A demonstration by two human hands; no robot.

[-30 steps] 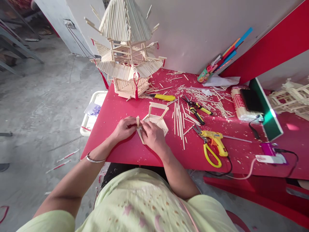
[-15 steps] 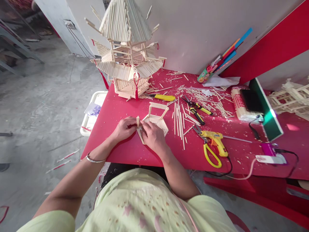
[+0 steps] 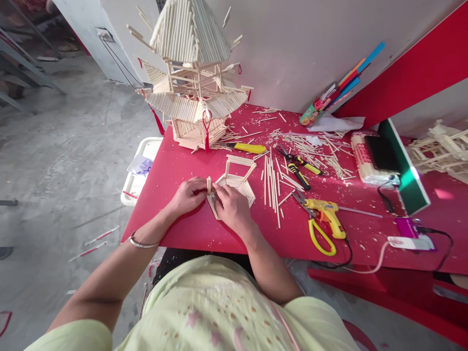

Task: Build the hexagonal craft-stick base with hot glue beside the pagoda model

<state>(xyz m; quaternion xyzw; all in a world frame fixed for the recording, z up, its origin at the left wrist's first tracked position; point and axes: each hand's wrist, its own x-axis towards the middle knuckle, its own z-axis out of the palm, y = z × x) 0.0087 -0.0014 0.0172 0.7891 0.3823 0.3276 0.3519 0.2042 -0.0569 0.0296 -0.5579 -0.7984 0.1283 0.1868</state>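
A small frame of pale wooden sticks (image 3: 247, 189), with several angled sides, lies on the red table near its front edge. At its left corner short upright sticks (image 3: 209, 184) stand up between my hands. My left hand (image 3: 190, 194) is closed at the left of these sticks, thumb and fingers pinching them. From the right, my right hand (image 3: 234, 207) reaches over the frame with its fingers closed on the same corner, covering part of it. The exact contact of the fingertips is hidden.
Behind the frame stands a stick pagoda (image 3: 195, 92) with red tassels. A yellow utility knife (image 3: 249, 147), loose sticks (image 3: 271, 187), pliers (image 3: 298, 175), yellow-handled cutters (image 3: 321, 239) and a hot glue gun (image 3: 327, 214) lie rightward. Cables (image 3: 369, 269) trail at the front right.
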